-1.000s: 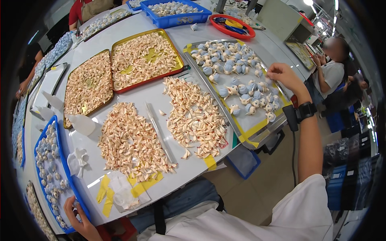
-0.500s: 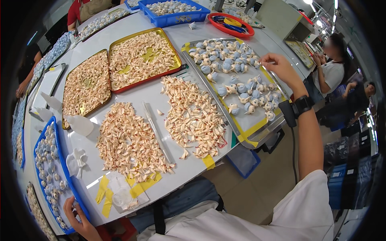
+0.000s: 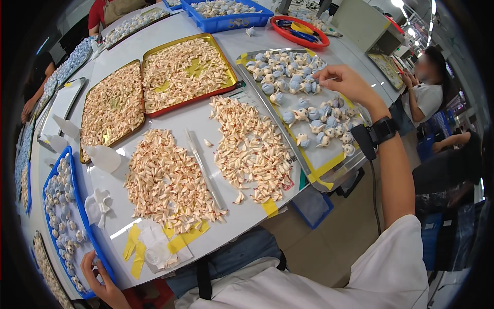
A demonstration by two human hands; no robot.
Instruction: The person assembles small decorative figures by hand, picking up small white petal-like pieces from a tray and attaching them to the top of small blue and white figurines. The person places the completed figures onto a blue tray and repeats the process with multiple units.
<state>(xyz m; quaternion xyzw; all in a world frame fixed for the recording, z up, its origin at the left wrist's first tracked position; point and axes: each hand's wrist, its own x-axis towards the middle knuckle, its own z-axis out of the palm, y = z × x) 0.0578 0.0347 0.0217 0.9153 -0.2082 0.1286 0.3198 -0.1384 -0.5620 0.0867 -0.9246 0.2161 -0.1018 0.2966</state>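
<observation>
My right hand (image 3: 346,85) reaches over a metal tray (image 3: 323,184) edged with yellow tape. Its thumb and forefinger are bent and apart, close to small round figures with cream faces and pale blue caps (image 3: 296,82); I see nothing held. At the lower left my left hand (image 3: 103,280) is curled at the rim of a blue plastic tray (image 3: 81,206) of similar small figures (image 3: 67,226). Something small and bluish shows between its fingertips, too little to name. Two heaps of small cream pointed pieces with reddish tips (image 3: 162,180) (image 3: 249,149) lie on the table between my hands.
Two gold trays (image 3: 229,77) (image 3: 85,154) of cream pieces stand farther back. White squeeze bottles (image 3: 104,158), a clear tube (image 3: 203,170) and a crumpled white cloth (image 3: 98,207) lie nearer. A red basket (image 3: 321,43) and blue bin (image 3: 231,24) stand behind. Other people sit or stand around.
My right hand has moved left, farther over the figures in the metal tray. The left hand stays in place. A person at the far right has shifted.
</observation>
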